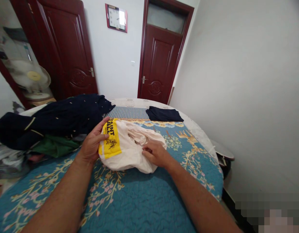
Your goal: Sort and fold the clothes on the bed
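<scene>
A cream-white cloth garment (132, 160) with a yellow printed panel and black lettering is bunched up over the blue floral cover (144, 197). My left hand (92, 142) grips its left edge beside the yellow panel, thumb on top and the other fingers partly behind the cloth. On the right part of the garment, my right hand (155, 153) has its fingers curled and pinched on the fabric near a gathered opening. Part of the cloth under that hand is hidden.
A dark navy pile of clothes (67, 113) with a green cloth (56, 145) lies at the left. A folded dark cloth (165, 114) rests at the back, beside a striped cloth (128, 112). Beyond the round table's right edge stands a stool-like object (222, 151).
</scene>
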### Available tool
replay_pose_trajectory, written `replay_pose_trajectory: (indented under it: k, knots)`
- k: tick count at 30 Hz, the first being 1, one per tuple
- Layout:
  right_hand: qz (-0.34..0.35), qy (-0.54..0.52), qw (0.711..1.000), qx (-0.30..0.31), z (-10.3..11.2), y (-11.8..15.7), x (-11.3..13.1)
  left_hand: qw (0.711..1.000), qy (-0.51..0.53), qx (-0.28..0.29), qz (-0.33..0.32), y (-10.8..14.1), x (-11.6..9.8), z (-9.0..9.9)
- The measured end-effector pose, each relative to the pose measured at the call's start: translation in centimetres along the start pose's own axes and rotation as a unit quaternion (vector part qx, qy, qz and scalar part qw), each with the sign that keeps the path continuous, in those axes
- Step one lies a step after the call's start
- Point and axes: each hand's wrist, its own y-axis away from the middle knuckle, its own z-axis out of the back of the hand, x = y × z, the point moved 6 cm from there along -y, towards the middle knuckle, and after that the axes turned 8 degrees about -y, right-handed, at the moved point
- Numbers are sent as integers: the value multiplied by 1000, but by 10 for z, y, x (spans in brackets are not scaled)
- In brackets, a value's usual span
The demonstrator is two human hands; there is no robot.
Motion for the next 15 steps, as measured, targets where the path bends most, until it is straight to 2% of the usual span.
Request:
replay_pose_trajectory:
  k: [4, 7, 9, 12, 14, 15]
  knots:
    - [29, -11, 1000, 1, -14, -3, 2, 1000, -9, 12, -5, 5, -4, -7]
    - [5, -61, 998, 15, -20, -4, 2, 999, -24, 22, -2, 6, -2, -13]
    - [-27, -130, 991, -24, -13, -5, -4, 999, -31, 9, 5, 2, 3, -11]
    - [-101, -254, 952, -138, 9, -3, -26, 999, -26, -44, -7, -7, 10, 1]
    - [-148, -342, 904, -209, 21, 0, -43, 998, -19, -64, -19, -12, 12, 10]
    - [-167, -387, 874, -240, 24, 1, -51, 998, -21, -56, -20, -13, 13, 11]
